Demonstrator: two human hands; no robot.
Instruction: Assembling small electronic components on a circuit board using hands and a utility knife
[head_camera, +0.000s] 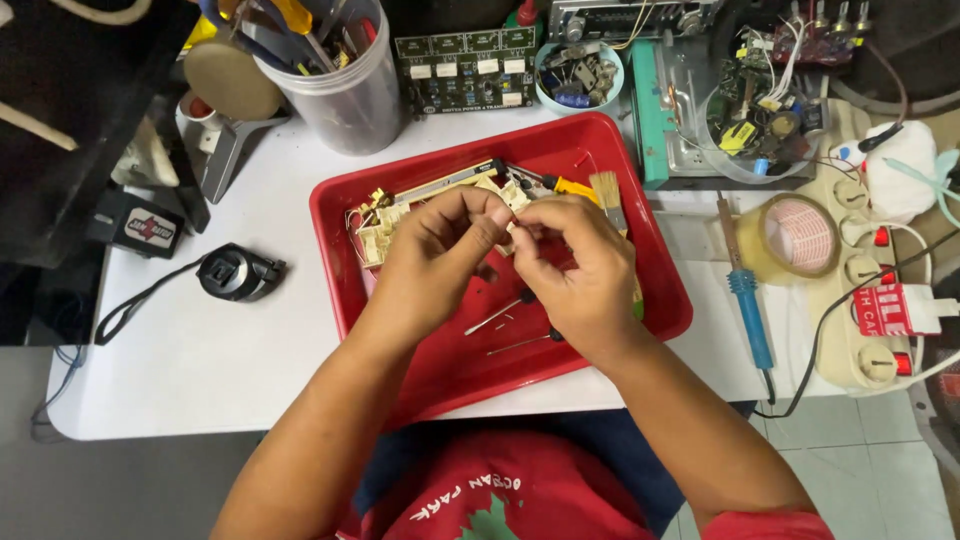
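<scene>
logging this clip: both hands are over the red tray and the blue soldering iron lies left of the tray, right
Not quite. The soldering iron lies right of the red tray, not left, beside the tape roll; the head view shows it. Both the left hand and right hand are indeed over the tray.

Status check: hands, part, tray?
Left hand and right hand pinch one small cream part together. Over red tray. Nothing blocking.

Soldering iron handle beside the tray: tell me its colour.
Blue, on the soldering iron right of the red tray; head view.
</scene>
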